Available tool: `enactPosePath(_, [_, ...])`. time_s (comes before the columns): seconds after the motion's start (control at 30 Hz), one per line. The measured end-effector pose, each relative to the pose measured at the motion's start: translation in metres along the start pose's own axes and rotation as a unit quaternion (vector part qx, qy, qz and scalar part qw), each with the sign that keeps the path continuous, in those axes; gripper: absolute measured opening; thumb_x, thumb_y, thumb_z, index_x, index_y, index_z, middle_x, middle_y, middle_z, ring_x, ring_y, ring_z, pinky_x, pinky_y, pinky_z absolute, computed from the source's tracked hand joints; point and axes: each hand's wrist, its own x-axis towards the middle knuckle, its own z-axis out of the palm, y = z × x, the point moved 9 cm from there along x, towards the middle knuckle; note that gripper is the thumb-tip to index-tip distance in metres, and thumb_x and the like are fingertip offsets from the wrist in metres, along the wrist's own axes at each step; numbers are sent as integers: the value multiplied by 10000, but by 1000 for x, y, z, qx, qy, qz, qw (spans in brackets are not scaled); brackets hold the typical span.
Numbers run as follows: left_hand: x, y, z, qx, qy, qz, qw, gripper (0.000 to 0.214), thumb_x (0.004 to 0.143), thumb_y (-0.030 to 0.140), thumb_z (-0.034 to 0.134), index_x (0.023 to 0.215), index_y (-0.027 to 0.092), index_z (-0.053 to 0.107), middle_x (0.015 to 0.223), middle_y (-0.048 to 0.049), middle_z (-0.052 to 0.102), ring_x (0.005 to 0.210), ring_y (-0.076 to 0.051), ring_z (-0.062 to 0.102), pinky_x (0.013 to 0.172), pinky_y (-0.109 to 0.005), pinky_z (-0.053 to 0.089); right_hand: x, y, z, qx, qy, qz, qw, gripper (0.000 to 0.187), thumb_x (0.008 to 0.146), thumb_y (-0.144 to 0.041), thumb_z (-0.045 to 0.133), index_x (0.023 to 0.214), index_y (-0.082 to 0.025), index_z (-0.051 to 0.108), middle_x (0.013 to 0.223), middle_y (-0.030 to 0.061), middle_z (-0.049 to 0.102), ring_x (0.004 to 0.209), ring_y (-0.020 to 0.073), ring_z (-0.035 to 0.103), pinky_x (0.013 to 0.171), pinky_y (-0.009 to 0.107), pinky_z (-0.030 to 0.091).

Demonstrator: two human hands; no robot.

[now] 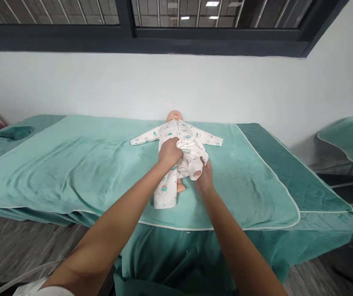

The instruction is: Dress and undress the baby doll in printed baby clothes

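Observation:
A baby doll lies on its back, head toward the wall, in a white romper with small green prints. Both sleeves stretch out to the sides. One trouser leg lies flat toward me on the left; the other is bunched up. My left hand is closed on the bunched cloth near the doll's middle. Around the cuff end of that bunched leg, my right hand is closed, with a bit of skin-coloured doll or finger showing in the opening. One bare doll foot shows between the legs.
A light green blanket with white piping covers the bed, over a darker green cover. Behind stands a white wall below a dark-framed window. Another green-covered surface is at the right.

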Motion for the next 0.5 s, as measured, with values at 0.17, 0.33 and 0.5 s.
enactPosePath(0.17, [-4,-14,11,50,-18,2,999,273,856,128,477,1071,212,623,1163,-135,670,1098,-301,643,847,-372,484,7,6,0,-25,-6,29,999,454,788,-461,710,1175,-231,655,1181,44,735,1057,220,691,902,365,563])
enactPosePath(0.33, [4,-22,14,-30,3,-19,999,215,817,139,525,986,201,642,1109,-137,704,1084,-309,641,859,-376,474,7,2,3,-96,-11,23,995,455,822,-505,630,1178,-222,632,1241,72,711,1075,235,686,882,368,564])
enactPosePath(0.5, [9,-37,10,-268,21,-63,961,181,710,136,639,884,176,669,945,-91,726,982,-291,654,852,-365,479,20,-13,3,-251,-19,-53,966,413,851,-496,530,1141,-210,603,1221,81,699,1084,223,649,897,355,531])
